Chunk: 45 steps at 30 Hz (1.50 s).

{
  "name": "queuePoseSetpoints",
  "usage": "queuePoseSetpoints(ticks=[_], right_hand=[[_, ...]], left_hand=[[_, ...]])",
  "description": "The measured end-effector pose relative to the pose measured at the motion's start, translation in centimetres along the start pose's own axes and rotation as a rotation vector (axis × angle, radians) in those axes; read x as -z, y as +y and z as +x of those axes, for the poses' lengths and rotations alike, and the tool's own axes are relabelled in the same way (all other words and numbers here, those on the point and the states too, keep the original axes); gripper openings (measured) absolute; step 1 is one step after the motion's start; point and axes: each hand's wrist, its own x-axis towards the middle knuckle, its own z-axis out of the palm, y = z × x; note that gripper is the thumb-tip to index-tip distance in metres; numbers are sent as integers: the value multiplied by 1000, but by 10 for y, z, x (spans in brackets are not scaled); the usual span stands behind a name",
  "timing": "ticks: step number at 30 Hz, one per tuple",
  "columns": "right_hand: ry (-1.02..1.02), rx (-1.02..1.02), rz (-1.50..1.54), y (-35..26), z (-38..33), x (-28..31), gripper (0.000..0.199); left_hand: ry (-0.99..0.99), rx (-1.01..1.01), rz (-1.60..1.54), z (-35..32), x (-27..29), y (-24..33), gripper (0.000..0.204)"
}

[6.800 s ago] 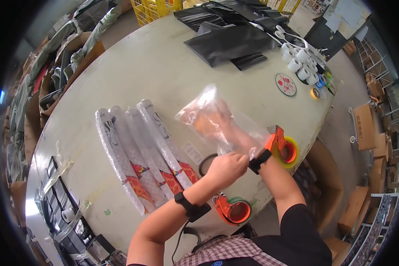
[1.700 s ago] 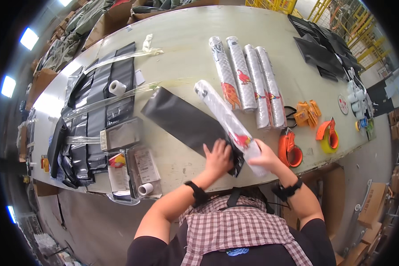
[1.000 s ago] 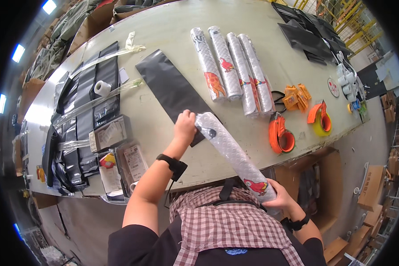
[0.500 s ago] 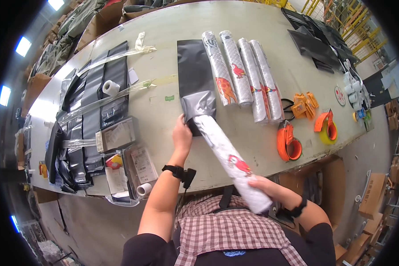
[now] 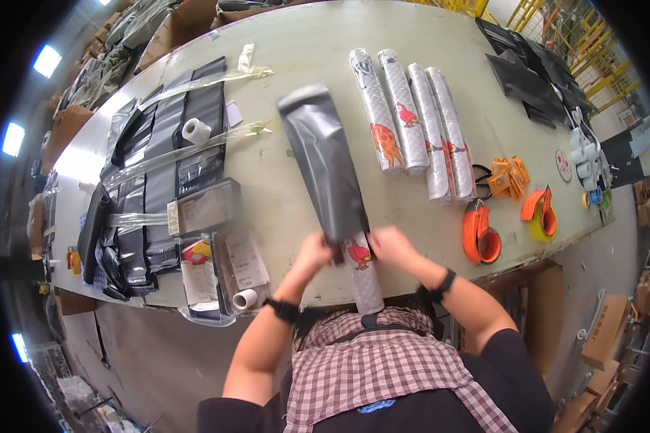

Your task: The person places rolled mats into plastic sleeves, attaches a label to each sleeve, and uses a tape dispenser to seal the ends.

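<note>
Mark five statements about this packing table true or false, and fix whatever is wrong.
1. A black plastic bag covers part of a bubble-wrapped roll. True.
2. Both hands are at the bag's far end. False: the left hand and right hand are at its near end.
3. Four other bubble-wrapped rolls lie side by side. True.
4. Both orange tape dispensers are left of the bag. False: they are to its right.
5. A small white roll rests on the flat black bags at the left. True.
</note>
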Motion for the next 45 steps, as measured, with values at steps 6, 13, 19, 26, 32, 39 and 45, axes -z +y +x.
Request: queuePoseSetpoints(ticks=[6, 13, 19, 26, 32, 39, 45], right_hand=[[-413, 83, 93, 7, -70, 0, 24], [-270, -68, 487, -9, -20, 68, 21], [971, -177, -533, 216, -11, 202, 45], [584, -514, -512, 307, -47, 210, 54], [771, -422, 56, 175, -82, 217, 25], [208, -380, 899, 6, -102, 93, 11], [-172, -439, 1200, -44, -107, 31, 16]], left_hand=[[-281, 23, 331, -67, -12, 6, 25], [156, 2, 76, -31, 12, 12, 8], [388, -90, 289, -30, -1, -37, 22], [56, 102, 281, -61, 2, -6, 23], [563, -42, 617, -105, 121, 2, 19], [1212, -441, 826, -74, 220, -4, 5], [1009, -265, 761, -87, 267, 5, 17]])
